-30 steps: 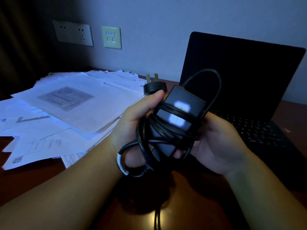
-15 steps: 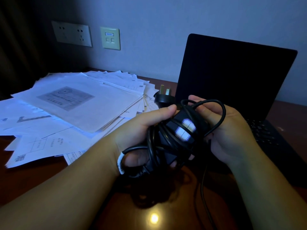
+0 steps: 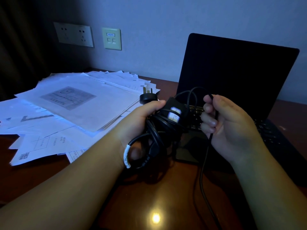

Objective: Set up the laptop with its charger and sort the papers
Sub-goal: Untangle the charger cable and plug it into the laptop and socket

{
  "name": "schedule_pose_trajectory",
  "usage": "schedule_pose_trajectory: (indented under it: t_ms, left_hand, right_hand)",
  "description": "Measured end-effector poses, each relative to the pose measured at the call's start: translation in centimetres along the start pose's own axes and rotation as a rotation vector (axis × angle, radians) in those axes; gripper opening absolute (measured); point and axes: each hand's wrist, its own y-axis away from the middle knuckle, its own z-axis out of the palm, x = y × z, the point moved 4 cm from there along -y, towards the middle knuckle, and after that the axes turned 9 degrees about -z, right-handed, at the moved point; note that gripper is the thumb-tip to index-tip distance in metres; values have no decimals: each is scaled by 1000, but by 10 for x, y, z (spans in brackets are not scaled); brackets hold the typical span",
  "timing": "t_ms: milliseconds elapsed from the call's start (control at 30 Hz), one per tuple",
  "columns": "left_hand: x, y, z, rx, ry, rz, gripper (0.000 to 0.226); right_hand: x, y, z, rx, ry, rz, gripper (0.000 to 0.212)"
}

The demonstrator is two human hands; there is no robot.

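Observation:
My left hand [image 3: 141, 120] grips the black charger brick [image 3: 174, 112], which is still wrapped in coils of its own cord, with the three-pin plug [image 3: 148, 97] sticking up past my thumb. My right hand [image 3: 229, 127] holds a loose length of the thin charger cable [image 3: 203, 171], which hangs down toward the desk's front edge. The open black laptop [image 3: 237, 77] stands behind my hands with a dark screen. A messy pile of white papers [image 3: 71, 110] lies spread across the left of the desk.
A double wall socket [image 3: 74, 36] and a network outlet plate [image 3: 111, 39] sit on the wall above the papers. The dark wooden desk [image 3: 149, 205] shows bare in front, with a lamp's reflection on it. A dark curtain hangs at far left.
My right hand has left the brick and moved right, drawing a length of thin cable off the bundle. The left hand keeps hold of the wrapped brick.

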Motion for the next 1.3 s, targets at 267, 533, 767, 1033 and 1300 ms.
schedule_pose_trajectory:
  t_ms: [267,533,767,1033,1300]
  left_hand:
    - [14,0,-11,35,254,128,56]
    - [16,0,-15,-45,302,176,53]
    - [14,1,-11,-72,299,135,56]
    - [13,3,-9,-32,157,132,72]
    - [13,6,-4,-47,108,118,45]
  right_hand:
    - [-7,13,12,-367,-59,60,15]
    - [3,26,23,-748,-9,187,9]
    - [8,47,30,-1053,-99,519,17]
    - [37,71,61,-1157,-187,450,18]
    - [19,30,30,-843,-113,389,84]
